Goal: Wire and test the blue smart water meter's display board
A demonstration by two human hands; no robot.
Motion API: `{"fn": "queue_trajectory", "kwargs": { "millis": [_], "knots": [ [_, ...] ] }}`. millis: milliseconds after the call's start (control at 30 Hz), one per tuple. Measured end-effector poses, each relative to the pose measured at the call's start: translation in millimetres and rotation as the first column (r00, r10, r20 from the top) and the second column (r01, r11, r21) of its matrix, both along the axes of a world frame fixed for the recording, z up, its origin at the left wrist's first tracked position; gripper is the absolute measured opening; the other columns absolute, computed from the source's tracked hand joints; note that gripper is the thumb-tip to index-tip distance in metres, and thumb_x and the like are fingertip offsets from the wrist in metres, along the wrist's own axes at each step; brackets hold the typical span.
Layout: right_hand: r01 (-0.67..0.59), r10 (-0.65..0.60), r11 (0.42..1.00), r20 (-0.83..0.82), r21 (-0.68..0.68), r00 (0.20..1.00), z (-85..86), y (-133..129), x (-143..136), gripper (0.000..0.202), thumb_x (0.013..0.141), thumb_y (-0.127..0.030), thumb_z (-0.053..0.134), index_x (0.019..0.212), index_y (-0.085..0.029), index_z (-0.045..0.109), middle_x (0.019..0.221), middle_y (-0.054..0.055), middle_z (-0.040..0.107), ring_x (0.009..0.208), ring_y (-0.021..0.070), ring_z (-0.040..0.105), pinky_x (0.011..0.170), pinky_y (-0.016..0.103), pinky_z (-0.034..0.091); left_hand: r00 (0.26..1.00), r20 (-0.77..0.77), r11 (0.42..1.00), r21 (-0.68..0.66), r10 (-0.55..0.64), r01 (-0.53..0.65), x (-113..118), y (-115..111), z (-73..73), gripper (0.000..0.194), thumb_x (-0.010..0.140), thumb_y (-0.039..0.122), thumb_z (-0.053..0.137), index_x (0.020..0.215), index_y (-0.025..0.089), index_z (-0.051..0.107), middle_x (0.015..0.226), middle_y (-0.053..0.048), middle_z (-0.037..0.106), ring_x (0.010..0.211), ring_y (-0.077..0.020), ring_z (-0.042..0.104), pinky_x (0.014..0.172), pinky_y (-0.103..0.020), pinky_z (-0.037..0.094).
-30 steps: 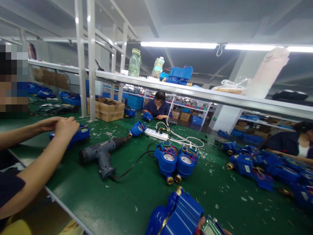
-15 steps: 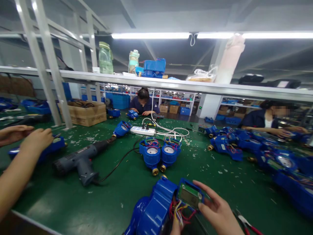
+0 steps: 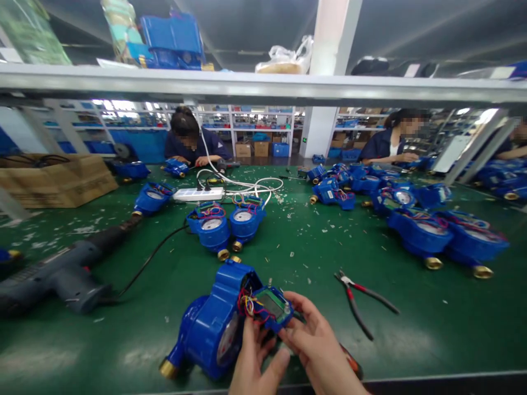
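A blue water meter [image 3: 208,323] with a brass fitting lies tilted on the green table near its front edge. Red, yellow and white wires join it to a small blue housing with a green circuit board [image 3: 272,304]. My right hand [image 3: 315,343] grips this housing by its right edge. Below the wires, my left hand [image 3: 261,351] holds the lower left side of the housing, thumb raised. Pliers with red and black handles [image 3: 356,291] lie open on the table to the right. An orange and black tool [image 3: 352,362] is partly hidden behind my right forearm.
Two meters [image 3: 212,227] stand behind, beside a white power strip [image 3: 198,194] with cables. A heat gun [image 3: 61,274] lies left, near a cardboard box [image 3: 57,178]. Many meters [image 3: 424,230] fill the right side. A shelf [image 3: 255,85] crosses above; people sit across the table.
The view has swung right and down. My left hand has come to the housing beside my right hand. The pliers now show fully; another person's hands at the far left are out of view.
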State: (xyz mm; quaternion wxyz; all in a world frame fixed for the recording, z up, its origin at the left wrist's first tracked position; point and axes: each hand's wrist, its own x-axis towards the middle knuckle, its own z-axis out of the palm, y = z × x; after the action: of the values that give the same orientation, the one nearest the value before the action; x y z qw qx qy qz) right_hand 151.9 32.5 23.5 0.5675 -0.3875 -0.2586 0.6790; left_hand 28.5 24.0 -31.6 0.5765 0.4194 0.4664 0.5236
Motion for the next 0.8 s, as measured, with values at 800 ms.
{"fn": "queue_trajectory", "kwargs": {
  "millis": [800],
  "knots": [
    [-0.714, -0.461, 0.629, 0.887, 0.308, -0.023, 23.9, 17, 100, 0.024, 0.101, -0.025, 0.039, 0.124, -0.021, 0.047, 0.101, 0.007, 0.066, 0.089, 0.0119, 0.069, 0.072, 0.019, 0.056, 0.885, 0.317, 0.940, -0.090, 0.342, -0.331, 15, -55, 37.1, 0.091, 0.055, 0.039, 0.092, 0.132, 0.030, 0.045, 0.133, -0.009, 0.062, 0.120, -0.0280, 0.062, 0.099, -0.034, 0.051]
  ]
}}
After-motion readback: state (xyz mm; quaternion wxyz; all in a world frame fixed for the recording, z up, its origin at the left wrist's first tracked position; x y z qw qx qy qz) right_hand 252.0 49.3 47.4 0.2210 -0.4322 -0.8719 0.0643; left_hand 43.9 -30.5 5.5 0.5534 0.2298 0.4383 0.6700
